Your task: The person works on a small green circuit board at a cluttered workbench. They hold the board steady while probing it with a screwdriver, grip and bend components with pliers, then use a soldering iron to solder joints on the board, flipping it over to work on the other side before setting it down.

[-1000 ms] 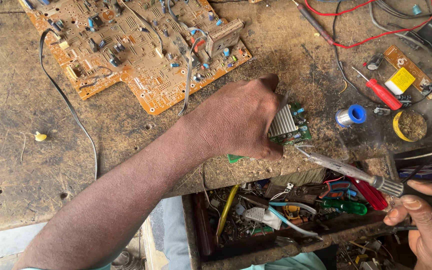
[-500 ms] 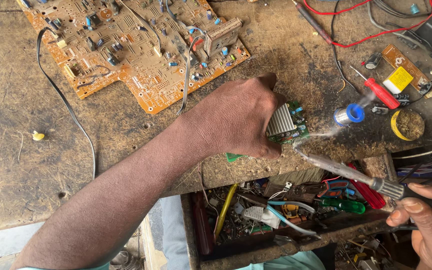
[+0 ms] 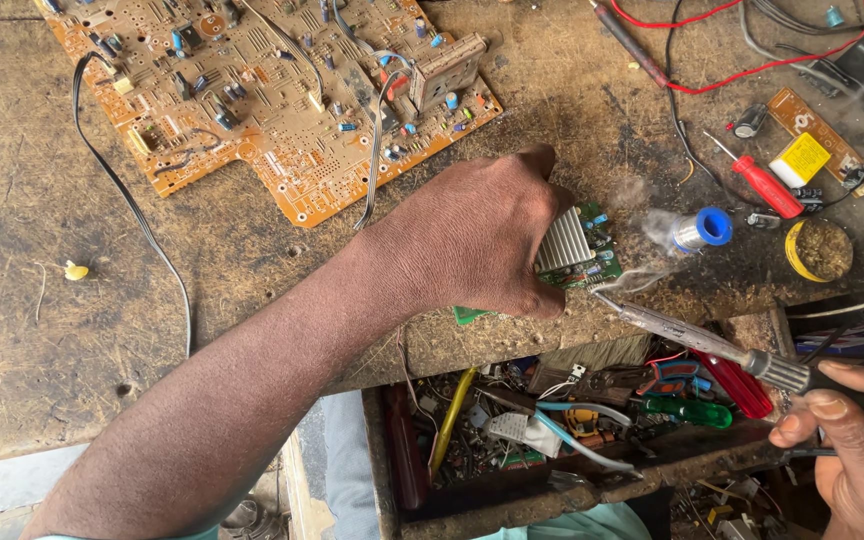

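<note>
Stretched across the worn table [image 3: 102, 330], left hand [image 3: 472, 240] clamped over small green board [image 3: 592, 262], mostly hiding it; right hand [image 3: 857, 450], cropped at frame edge, gripping soldering iron [image 3: 692, 340], tip touching the board amid smoke.

Scarred wooden workbench [image 3: 102, 330], orange circuit board [image 3: 272, 90], red screwdriver [image 3: 764, 184], solder spool [image 3: 702, 230]

workbench [image 3: 102, 330]: rough, scratched wood, matt and grimy
large circuit board [image 3: 272, 130]: matt orange laminate, dusty
small circuit board [image 3: 592, 265]: green laminate with a ribbed, bright metal heat sink [image 3: 562, 242]
soldering iron [image 3: 692, 340]: dull grey metal shaft
screwdriver [image 3: 767, 185]: glossy red plastic handle
</note>
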A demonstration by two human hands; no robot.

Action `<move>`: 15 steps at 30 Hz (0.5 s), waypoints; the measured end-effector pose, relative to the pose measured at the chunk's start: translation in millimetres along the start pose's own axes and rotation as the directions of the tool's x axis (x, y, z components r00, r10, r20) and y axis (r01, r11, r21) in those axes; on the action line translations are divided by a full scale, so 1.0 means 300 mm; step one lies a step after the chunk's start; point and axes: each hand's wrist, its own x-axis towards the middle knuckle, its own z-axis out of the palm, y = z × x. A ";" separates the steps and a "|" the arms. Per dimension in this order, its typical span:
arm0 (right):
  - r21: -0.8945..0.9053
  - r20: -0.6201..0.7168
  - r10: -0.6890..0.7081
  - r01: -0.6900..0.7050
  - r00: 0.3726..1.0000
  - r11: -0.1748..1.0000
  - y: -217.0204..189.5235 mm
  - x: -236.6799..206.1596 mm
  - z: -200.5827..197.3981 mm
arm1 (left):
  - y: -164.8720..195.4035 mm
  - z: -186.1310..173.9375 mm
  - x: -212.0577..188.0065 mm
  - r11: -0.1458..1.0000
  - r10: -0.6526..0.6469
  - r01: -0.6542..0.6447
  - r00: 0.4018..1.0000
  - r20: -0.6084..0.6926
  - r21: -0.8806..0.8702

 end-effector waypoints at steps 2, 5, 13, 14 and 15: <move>0.003 -0.002 0.000 0.000 1.000 1.000 -0.009 0.006 0.008 | -0.002 -0.001 -0.001 1.000 -0.006 0.006 1.000 0.021 0.010; -0.006 -0.010 0.032 -0.033 0.999 0.999 -0.012 0.010 0.004 | -0.001 0.001 -0.001 1.000 0.000 0.000 1.000 -0.014 -0.018; 0.044 -0.008 0.082 -0.082 0.997 0.996 0.052 0.003 -0.044 | 0.001 0.002 0.001 1.000 -0.003 0.003 1.000 -0.019 -0.015; 0.055 0.008 0.069 -0.069 0.998 0.996 0.063 0.005 -0.054 | 0.001 0.001 0.001 1.000 -0.008 0.007 1.000 -0.016 -0.019; 0.069 0.018 0.055 -0.056 0.998 0.996 0.076 0.008 -0.062 | 0.002 0.001 0.001 1.000 -0.007 0.006 1.000 -0.015 -0.014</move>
